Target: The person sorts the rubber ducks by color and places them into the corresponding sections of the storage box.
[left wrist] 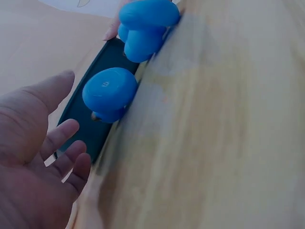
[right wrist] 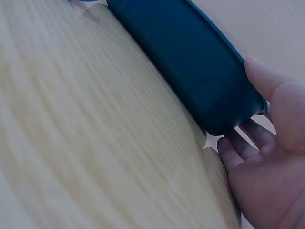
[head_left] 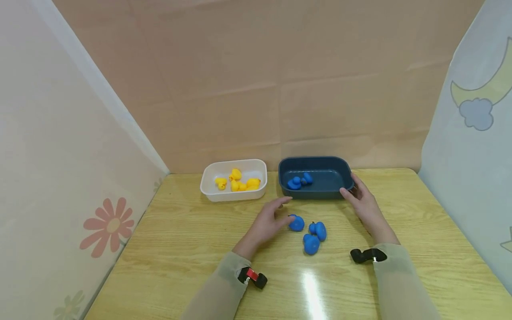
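Three blue toy ducks lie on the table: one nearest my left hand, two more close together to its right. My left hand is spread beside the nearest duck, thumb and fingers apart; in the left wrist view that duck lies just past the fingertips. My right hand grips the right end of a dark blue bin, thumb at the rim and fingers bent against the end wall, as the right wrist view shows on the bin. Inside it, two blue ducks sit at the left.
Left of the dark bin stands a white bin holding several yellow toy ducks. Both bins stand at the back of the wooden table, before a brown paper backdrop. Printed panels flank the table.
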Motion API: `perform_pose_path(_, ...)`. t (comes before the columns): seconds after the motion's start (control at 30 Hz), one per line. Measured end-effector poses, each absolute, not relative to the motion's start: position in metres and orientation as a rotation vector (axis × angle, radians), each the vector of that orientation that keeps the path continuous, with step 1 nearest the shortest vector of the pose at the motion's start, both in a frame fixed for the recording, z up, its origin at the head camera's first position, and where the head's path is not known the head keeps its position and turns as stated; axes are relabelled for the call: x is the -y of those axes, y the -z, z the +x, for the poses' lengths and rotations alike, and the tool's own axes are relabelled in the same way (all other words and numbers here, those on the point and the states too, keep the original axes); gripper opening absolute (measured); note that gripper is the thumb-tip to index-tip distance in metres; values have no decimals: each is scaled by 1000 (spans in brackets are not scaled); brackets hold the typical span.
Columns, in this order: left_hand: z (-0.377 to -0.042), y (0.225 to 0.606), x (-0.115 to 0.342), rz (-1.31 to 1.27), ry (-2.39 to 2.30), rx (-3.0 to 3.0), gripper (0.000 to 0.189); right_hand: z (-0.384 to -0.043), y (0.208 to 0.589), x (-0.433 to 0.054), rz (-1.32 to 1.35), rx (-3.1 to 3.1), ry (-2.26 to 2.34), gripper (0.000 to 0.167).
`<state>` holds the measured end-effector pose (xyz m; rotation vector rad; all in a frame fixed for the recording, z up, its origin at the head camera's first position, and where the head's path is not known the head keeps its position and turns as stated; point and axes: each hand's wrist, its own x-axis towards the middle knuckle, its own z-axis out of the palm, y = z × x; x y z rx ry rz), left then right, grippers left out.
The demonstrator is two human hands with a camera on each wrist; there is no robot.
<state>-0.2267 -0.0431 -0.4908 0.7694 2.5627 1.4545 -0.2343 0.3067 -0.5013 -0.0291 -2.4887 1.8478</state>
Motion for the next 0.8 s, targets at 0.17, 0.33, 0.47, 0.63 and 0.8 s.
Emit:
perform_pose_path(0.17, -229, 498, 44, 853, -1427, -2517, 62, -235, 500, -305, -23, 2490, -1849, 94)
perform_pose_path(0.33, -231, 503, 45, 895, -1425, -2494, 64, -236, 499, -306, -18, 2489, -1854, 92)
perform_pose_path(0.47, -233, 506, 44, 941, -1410, -2485, 65, -236, 500, -308, -27, 2489, -1853, 92)
perform_pose_path(0.63, -231, 506, 43, 961, -1368, -2495, 68, -235, 500, -308, -25, 2491, -1848, 91)
perform_pose_path(0.8, -228, 505, 44, 925, -1270, -2553, 71, -234, 501, -307, -20, 2492, -1849, 92)
